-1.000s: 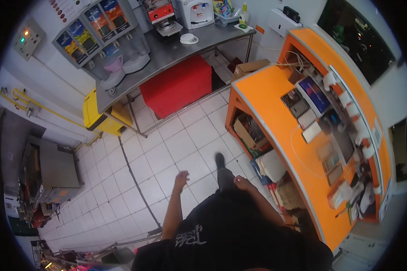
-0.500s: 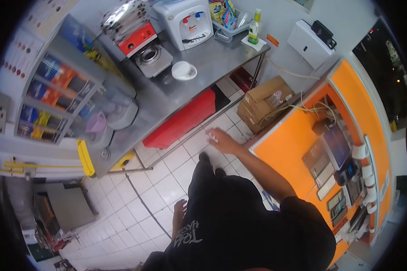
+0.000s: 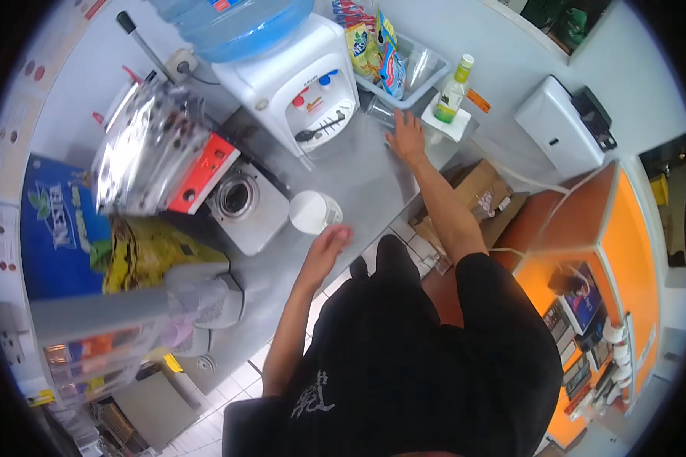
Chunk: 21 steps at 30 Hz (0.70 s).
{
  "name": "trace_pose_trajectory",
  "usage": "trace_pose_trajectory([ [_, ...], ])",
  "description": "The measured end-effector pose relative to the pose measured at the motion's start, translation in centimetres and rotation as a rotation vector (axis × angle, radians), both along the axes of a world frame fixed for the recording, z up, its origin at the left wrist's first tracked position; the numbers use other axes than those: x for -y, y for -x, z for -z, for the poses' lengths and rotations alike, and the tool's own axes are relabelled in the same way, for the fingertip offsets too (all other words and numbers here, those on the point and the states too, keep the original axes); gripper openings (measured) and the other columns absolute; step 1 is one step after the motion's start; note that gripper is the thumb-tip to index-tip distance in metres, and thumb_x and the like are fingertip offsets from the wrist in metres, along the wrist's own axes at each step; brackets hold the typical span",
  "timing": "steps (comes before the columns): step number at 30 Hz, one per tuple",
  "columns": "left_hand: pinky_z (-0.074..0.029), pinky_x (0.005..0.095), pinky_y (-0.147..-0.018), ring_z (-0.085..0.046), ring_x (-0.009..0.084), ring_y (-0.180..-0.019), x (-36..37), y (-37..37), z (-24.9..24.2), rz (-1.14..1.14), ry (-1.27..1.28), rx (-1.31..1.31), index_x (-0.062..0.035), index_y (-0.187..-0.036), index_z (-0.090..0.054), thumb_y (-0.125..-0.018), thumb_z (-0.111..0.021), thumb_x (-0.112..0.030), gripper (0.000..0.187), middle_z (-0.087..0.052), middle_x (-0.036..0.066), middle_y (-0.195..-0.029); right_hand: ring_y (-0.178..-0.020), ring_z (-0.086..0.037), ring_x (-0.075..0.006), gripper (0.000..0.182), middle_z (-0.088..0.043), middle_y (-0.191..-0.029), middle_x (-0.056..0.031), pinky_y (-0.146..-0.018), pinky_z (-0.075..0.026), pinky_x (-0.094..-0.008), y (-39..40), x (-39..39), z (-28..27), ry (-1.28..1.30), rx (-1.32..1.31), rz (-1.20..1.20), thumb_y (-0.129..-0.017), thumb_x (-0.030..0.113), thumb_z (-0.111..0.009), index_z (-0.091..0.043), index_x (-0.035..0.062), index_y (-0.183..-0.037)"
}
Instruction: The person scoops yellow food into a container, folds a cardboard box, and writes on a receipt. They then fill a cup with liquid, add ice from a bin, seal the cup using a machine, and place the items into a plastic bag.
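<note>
My right hand [image 3: 408,140] reaches over the back of the steel counter [image 3: 362,179] with its fingers spread. Its fingertips are right by a clear plastic cup [image 3: 380,112] lying at the foot of a pale plastic bin [image 3: 425,76]. Just right of that hand, a green-labelled bottle [image 3: 453,95] stands upright on a white napkin [image 3: 442,124]. At the counter's front edge my left hand [image 3: 328,250] is raised, loosely open and holding nothing. Nearest to it is a white round-topped container [image 3: 309,212], whose lower edge the fingers overlap in this view.
A water dispenser [image 3: 301,95] stands against the wall. Left of it is a red-fronted sealing machine [image 3: 204,174] with a lever. Packets [image 3: 389,65] fill part of the bin. A cardboard box [image 3: 484,198] sits below the counter, beside an orange shelf unit [image 3: 629,251].
I have stepped up to the counter. My right hand has gone forward to beside the clear cup, and my left hand has risen from my side to near the white container.
</note>
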<state>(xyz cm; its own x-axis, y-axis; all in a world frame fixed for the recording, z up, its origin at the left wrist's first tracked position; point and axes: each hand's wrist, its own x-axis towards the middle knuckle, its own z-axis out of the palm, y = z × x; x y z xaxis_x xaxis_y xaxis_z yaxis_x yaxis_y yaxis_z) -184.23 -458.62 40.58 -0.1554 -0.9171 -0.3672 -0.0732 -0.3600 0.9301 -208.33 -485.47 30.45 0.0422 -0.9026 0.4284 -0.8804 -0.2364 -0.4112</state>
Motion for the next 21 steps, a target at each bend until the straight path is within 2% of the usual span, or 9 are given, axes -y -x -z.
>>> trace_pose_trajectory([
  [5,-0.042,0.0310,-0.091,-0.057,0.0153,-0.107,15.6,4.3,2.6,0.060,-0.001,-0.044,-0.0086,-0.127,-0.057,-0.099,-0.056,-0.039,0.041,-0.063,0.004,-0.121,-0.119,-0.048,-0.0392,0.067,-0.053,-0.125,-0.0181,-0.098,-0.038,-0.0515,-0.7,2.7,2.3,-0.070,-0.076,0.149,-0.081,0.028,-0.073,-0.045,0.0087,-0.139],
  [7,-0.042,0.0359,-0.098,-0.055,0.0191,-0.114,19.2,5.9,6.0,-0.113,-0.139,-0.128,-0.0078,-0.135,-0.047,-0.093,-0.066,-0.037,0.055,-0.057,0.009,-0.130,-0.118,-0.049,-0.0360,0.068,-0.054,-0.124,-0.0181,-0.097,-0.038,-0.0498,0.0,1.6,1.9,-0.134,0.182,0.023,-0.079,0.025,-0.076,-0.045,0.0054,-0.137],
  [11,-0.040,0.0402,-0.104,-0.053,0.0246,-0.120,23.9,9.5,9.1,-0.336,-0.025,-0.189,-0.0068,-0.141,-0.036,-0.085,-0.077,-0.029,0.073,-0.051,0.015,-0.135,-0.118,-0.050,-0.0401,0.071,-0.055,-0.129,-0.0198,-0.098,-0.040,-0.0484,-0.3,-2.0,2.8,-0.291,0.605,-0.293,-0.076,0.021,-0.079,-0.045,0.0014,-0.135],
  [12,-0.041,0.0396,-0.103,-0.051,0.0245,-0.121,24.1,9.8,8.9,-0.386,-0.011,-0.227,-0.0049,-0.140,-0.036,-0.080,-0.082,-0.028,0.079,-0.052,0.014,-0.133,-0.118,-0.050,-0.0401,0.071,-0.055,-0.129,-0.0198,-0.098,-0.040,-0.0484,-0.2,-2.0,1.9,-0.320,0.605,-0.299,-0.076,0.021,-0.079,-0.045,0.0014,-0.135],
  [14,-0.041,0.0390,-0.103,-0.049,0.0245,-0.122,23.9,9.8,9.2,-0.456,-0.015,-0.258,-0.0031,-0.139,-0.036,-0.076,-0.086,-0.027,0.084,-0.053,0.014,-0.130,-0.105,-0.060,-0.0311,0.045,-0.063,-0.112,-0.0145,-0.092,-0.046,-0.0404,0.1,-1.5,-1.7,-0.301,0.362,-0.465,-0.082,0.018,-0.072,-0.056,0.0022,-0.121],
  [17,-0.041,0.0411,-0.101,-0.049,0.0276,-0.121,22.1,8.5,10.7,-0.593,0.259,0.118,-0.0016,-0.136,-0.041,-0.070,-0.089,-0.028,0.087,-0.054,0.016,-0.128,-0.091,-0.065,-0.0317,0.032,-0.067,-0.097,-0.0165,-0.082,-0.050,-0.0404,3.3,6.2,-9.2,-0.701,0.502,-0.629,-0.088,0.015,-0.064,-0.060,0.0017,-0.118],
  [18,-0.040,0.0423,-0.101,-0.050,0.0301,-0.119,21.1,8.1,12.0,-0.595,0.304,0.380,-0.0017,-0.134,-0.044,-0.067,-0.090,-0.028,0.086,-0.055,0.016,-0.126,-0.077,-0.066,-0.0312,0.022,-0.067,-0.084,-0.0156,-0.072,-0.051,-0.0380,3.3,9.2,-12.0,-0.376,0.524,-0.550,-0.092,0.010,-0.054,-0.064,0.0032,-0.111],
  [19,-0.040,0.0435,-0.100,-0.051,0.0326,-0.117,20.3,8.1,12.6,-0.590,0.343,0.642,-0.0019,-0.132,-0.047,-0.065,-0.091,-0.027,0.085,-0.056,0.017,-0.124,-0.077,-0.065,-0.0346,0.026,-0.066,-0.083,-0.0174,-0.069,-0.050,-0.0411,3.9,13.0,-16.4,-0.371,0.426,-0.506,-0.092,0.008,-0.052,-0.062,0.0096,-0.117],
  [21,-0.039,0.0450,-0.099,-0.050,0.0349,-0.116,19.4,8.6,12.0,-0.582,0.306,0.697,-0.0022,-0.130,-0.049,-0.062,-0.092,-0.028,0.084,-0.057,0.017,-0.123,-0.082,-0.065,-0.0357,0.035,-0.066,-0.086,-0.0174,-0.067,-0.049,-0.0469,4.0,21.1,-21.1,-0.372,0.161,-0.395,-0.092,0.009,-0.052,-0.057,0.0212,-0.124],
])
